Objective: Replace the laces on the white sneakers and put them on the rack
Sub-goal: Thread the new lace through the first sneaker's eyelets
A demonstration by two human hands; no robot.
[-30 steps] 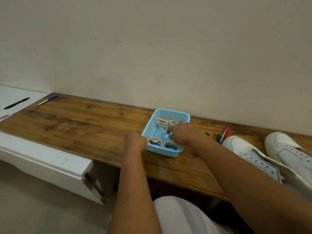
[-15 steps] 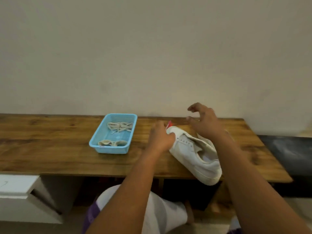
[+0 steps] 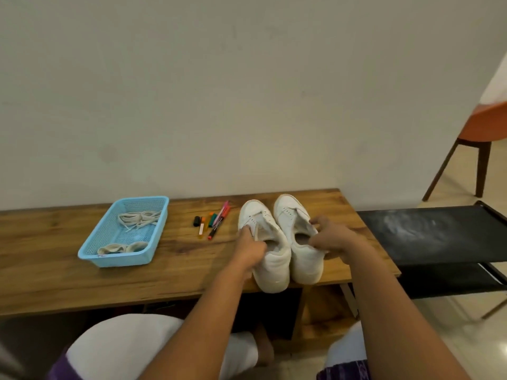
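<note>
Two white sneakers stand side by side, touching, on the wooden bench [image 3: 175,259], toes toward the wall and heels at or just over the near edge, at about 5 o'clock on the bench top. The left sneaker [image 3: 270,250] is gripped by the left hand [image 3: 251,249], whose fingers curl over the collar on its outer side; the right sneaker [image 3: 300,242] is gripped by the right hand [image 3: 330,239], thumb up on the tongue area and fingers wrapped round the outer side — both hands hold firm, neither is spread wide. No laces are seen in the eyelets of either shoe. At 9 o'clock from the sneakers, well apart from them, sits a blue plastic basket [image 3: 90,250]; inside it a loose tangle of white laces [image 3: 138,219] lies toward the far end, and two coiled lace bundles [image 3: 122,248] lie against the near wall. Between the basket and the sneakers — near the left shoe's toe — lies a small cluster of coloured markers [image 3: 214,220]. At 3 o'clock from the bench end stands a low black rack [image 3: 433,234], its top shelf showing a pale dusty smear. An orange chair [image 3: 482,127] stands at 1 o'clock, beyond the rack.
</note>
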